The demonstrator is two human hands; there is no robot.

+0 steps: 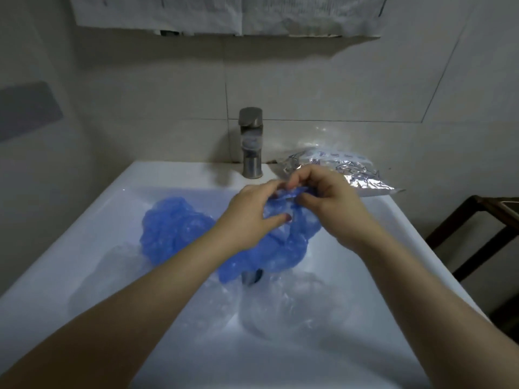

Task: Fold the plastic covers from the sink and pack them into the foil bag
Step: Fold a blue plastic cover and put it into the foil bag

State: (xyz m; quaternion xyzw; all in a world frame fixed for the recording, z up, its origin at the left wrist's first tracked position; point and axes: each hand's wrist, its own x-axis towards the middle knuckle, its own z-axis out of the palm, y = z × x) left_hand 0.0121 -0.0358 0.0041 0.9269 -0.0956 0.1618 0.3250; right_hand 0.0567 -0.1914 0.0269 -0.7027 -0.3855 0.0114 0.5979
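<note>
Crumpled blue plastic covers lie in the white sink [84,220]. One blue cover [283,245] hangs over the drain, and both hands hold its upper edge. My left hand [250,211] grips it from the left, thumb pressed on the plastic. My right hand [323,195] pinches the gathered rim from the right. Another blue cover [174,228] lies bunched to the left. Clear plastic covers [280,304] rest in the front of the basin. The silver foil bag [339,169] with blue print lies on the sink's back right ledge, just behind my right hand.
A steel faucet [250,141] stands at the back centre of the sink. The drain plug [252,276] shows below the held cover. A dark wooden frame [477,234] stands to the right of the sink. Tiled walls close in behind and to the left.
</note>
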